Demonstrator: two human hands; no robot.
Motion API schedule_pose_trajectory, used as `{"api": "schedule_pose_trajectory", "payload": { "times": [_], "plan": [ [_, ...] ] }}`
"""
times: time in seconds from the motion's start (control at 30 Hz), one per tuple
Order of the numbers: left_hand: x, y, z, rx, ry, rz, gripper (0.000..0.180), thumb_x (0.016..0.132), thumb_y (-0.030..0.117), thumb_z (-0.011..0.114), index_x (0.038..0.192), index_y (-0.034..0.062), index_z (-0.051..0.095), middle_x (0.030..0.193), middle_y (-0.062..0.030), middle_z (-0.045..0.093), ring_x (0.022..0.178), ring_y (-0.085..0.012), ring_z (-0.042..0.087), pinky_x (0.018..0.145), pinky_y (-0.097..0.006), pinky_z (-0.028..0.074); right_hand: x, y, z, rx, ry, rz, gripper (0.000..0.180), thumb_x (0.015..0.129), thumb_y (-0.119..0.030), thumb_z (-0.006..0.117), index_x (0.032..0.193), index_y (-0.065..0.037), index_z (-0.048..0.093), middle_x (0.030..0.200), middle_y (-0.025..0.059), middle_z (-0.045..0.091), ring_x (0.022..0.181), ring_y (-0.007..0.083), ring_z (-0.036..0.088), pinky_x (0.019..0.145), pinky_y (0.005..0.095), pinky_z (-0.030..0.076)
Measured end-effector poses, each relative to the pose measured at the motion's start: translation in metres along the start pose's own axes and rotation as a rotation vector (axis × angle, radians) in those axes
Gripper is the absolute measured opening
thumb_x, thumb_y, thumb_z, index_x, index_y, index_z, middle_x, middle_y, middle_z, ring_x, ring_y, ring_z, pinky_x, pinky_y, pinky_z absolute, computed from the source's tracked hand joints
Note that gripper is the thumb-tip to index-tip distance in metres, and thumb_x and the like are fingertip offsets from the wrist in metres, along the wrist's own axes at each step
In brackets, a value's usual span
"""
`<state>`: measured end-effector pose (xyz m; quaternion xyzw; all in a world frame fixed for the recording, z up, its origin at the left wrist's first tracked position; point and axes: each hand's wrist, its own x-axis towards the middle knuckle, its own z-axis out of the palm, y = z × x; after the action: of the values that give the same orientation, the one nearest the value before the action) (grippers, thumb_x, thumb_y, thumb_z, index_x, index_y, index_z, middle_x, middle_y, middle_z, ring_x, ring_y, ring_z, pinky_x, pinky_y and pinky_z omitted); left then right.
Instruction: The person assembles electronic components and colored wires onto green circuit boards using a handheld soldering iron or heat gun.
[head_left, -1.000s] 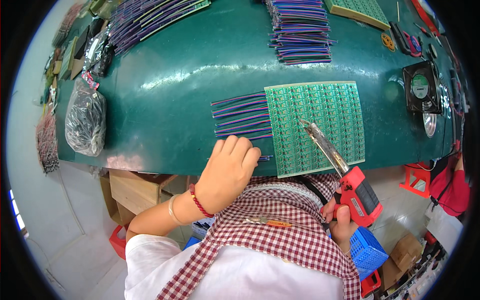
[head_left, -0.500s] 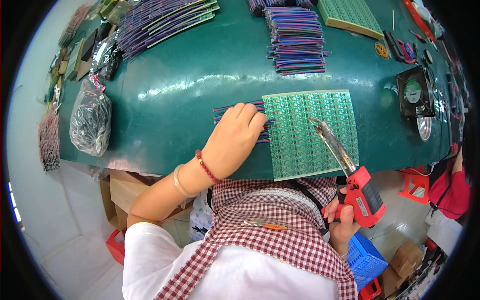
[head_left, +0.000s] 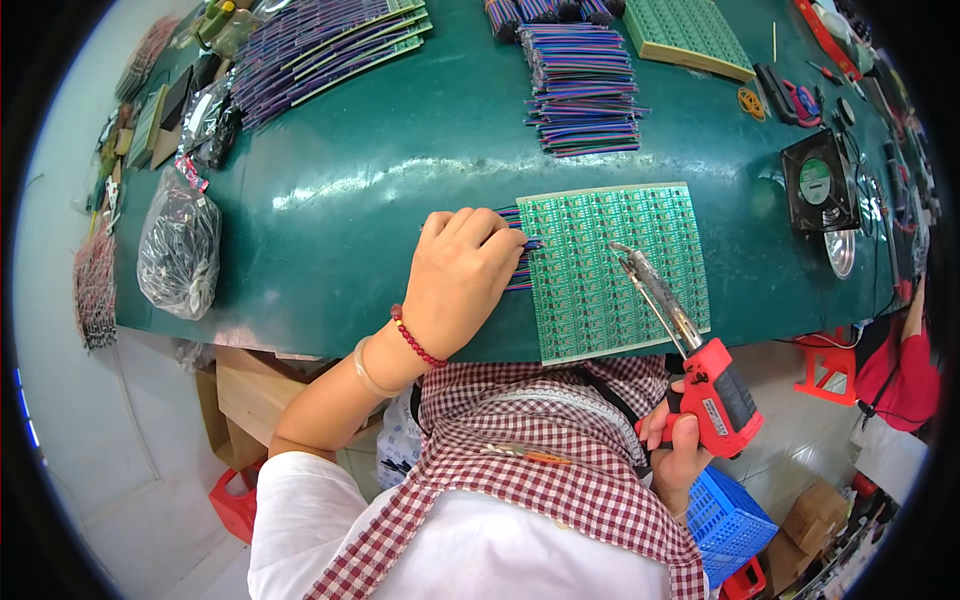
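Observation:
A green panel of small circuit boards (head_left: pixel 612 290) lies flat on the table in front of me. At its left edge my left hand (head_left: pixel 462 275) is closed, fingertips pinching the end of a dark multicoloured wire lead (head_left: pixel 534 244). More wires (head_left: pixel 519 277) stick out from under this hand toward the panel; the palm hides much of them. My right hand (head_left: pixel 676 447) grips a red and black soldering gun (head_left: pixel 724 398) near the table's front edge. Its metal tip (head_left: pixel 622 249) points up and left, over the panel; whether it touches is unclear.
Stacks of cut wires (head_left: pixel 582 95) and a pile of wired panels (head_left: pixel 335 50) stand farther back, with a block of stacked boards (head_left: pixel 690 35). A small black fan (head_left: pixel 820 182) stands right, a plastic bag of wires (head_left: pixel 180 250) left. A blue crate (head_left: pixel 728 515) is below.
My left hand has shifted slightly left, still pinching at the panel's left edge. The soldering gun's tip remains over the panel. The whole view has moved a little.

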<state>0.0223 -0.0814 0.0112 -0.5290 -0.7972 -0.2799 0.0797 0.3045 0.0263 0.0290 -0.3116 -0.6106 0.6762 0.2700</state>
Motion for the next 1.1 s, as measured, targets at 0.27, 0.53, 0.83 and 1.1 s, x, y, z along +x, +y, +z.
{"api": "schedule_pose_trajectory", "payload": {
  "times": [0.27, 0.53, 0.83, 1.1],
  "plan": [
    [0.001, 0.003, -0.002, 0.012, -0.014, -0.009, 0.012, 0.076, 0.009, 0.072, 0.083, 0.0103, 0.062, 0.084, -0.0003, 0.06, 0.081, -0.0201, 0.058, 0.074, -0.035, 0.039, -0.004, -0.001, 0.003, 0.018, 0.017, 0.015, 0.04, 0.097, -0.028, 0.052, 0.12, 0.004, 0.047, 0.068, 0.0084, 0.054, 0.05, 0.0111, 0.045, 0.049, 0.0272, 0.045],
    [-0.005, 0.005, 0.003, 0.06, -0.006, -0.045, 0.014, 0.075, 0.007, 0.071, 0.083, 0.0097, 0.059, 0.089, -0.0023, 0.059, 0.084, -0.0216, 0.056, 0.076, -0.036, 0.04, -0.004, -0.004, 0.004, 0.01, -0.054, -0.009, 0.04, 0.097, -0.027, 0.052, 0.121, 0.004, 0.047, 0.069, 0.0088, 0.055, 0.05, 0.0109, 0.045, 0.049, 0.0272, 0.045],
    [-0.024, 0.006, -0.011, -0.218, 0.036, 0.122, 0.019, 0.072, -0.004, 0.07, 0.089, 0.0032, 0.066, 0.087, -0.008, 0.06, 0.074, -0.0226, 0.061, 0.061, -0.033, 0.052, -0.01, 0.003, -0.008, -0.004, -0.074, 0.035, 0.041, 0.096, -0.028, 0.052, 0.121, 0.004, 0.047, 0.068, 0.0093, 0.055, 0.05, 0.0119, 0.046, 0.05, 0.0294, 0.046],
    [-0.041, 0.004, -0.004, -0.253, -0.049, 0.145, 0.028, 0.068, -0.005, 0.069, 0.095, 0.0027, 0.069, 0.087, -0.009, 0.059, 0.075, -0.0236, 0.06, 0.061, -0.033, 0.051, -0.02, 0.004, -0.003, -0.085, -0.131, 0.189, 0.043, 0.095, -0.029, 0.058, 0.119, 0.005, 0.05, 0.064, 0.0086, 0.055, 0.049, 0.0116, 0.046, 0.049, 0.0266, 0.04]
  ]
}}
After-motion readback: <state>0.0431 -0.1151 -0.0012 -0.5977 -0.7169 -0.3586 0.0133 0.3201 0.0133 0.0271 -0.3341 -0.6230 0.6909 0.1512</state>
